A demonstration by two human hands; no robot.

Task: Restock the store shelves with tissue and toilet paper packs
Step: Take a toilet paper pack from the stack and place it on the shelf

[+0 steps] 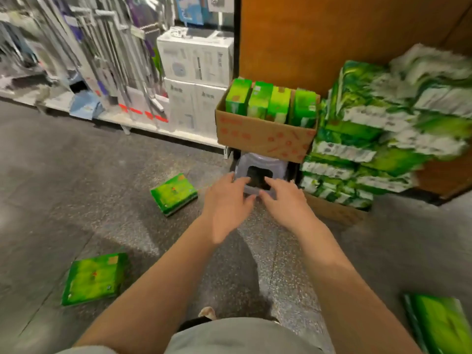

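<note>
Both my arms reach forward over the floor. My left hand (226,203) and my right hand (286,201) are spread with relaxed fingers and hold nothing, just in front of a grey plastic stool (258,166). A cardboard box (265,135) rests on the stool, with several green tissue packs (270,103) standing upright in it. To its right is a tall stack of green and white tissue bundles (383,134). Three loose green packs lie flat on the floor: one centre-left (174,194), one lower left (94,278), one lower right (441,325).
A low white shelf (143,123) at the left carries mops, hanging tools and white appliance boxes (196,60). A brown wooden panel (332,34) rises behind the cardboard box. A flattened carton (334,212) lies under the tissue stack. Speckled grey floor lies between the packs.
</note>
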